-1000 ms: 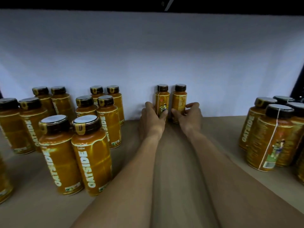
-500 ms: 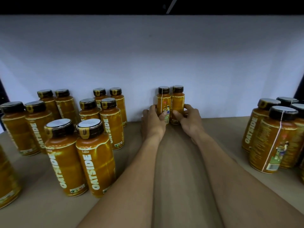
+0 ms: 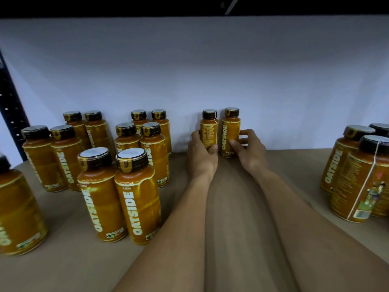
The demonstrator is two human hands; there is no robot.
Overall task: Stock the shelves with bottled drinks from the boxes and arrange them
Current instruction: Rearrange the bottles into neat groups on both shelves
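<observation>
Arrangement is proceeding far back: left hand (image 3: 202, 153) is gripping left bottle (image 3: 208, 131), right hand (image 3: 251, 153) pinching right bottle (image 3: 231, 133); left label likely needs turning forward.

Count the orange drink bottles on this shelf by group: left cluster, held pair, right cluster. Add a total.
Left cluster of orange plastic bottles with dark caps: 11
Back pair, one gripped by the left hand, one by the right hand: 2
Right cluster, cut by the frame edge: 3 visible
Total: 16 visible
</observation>
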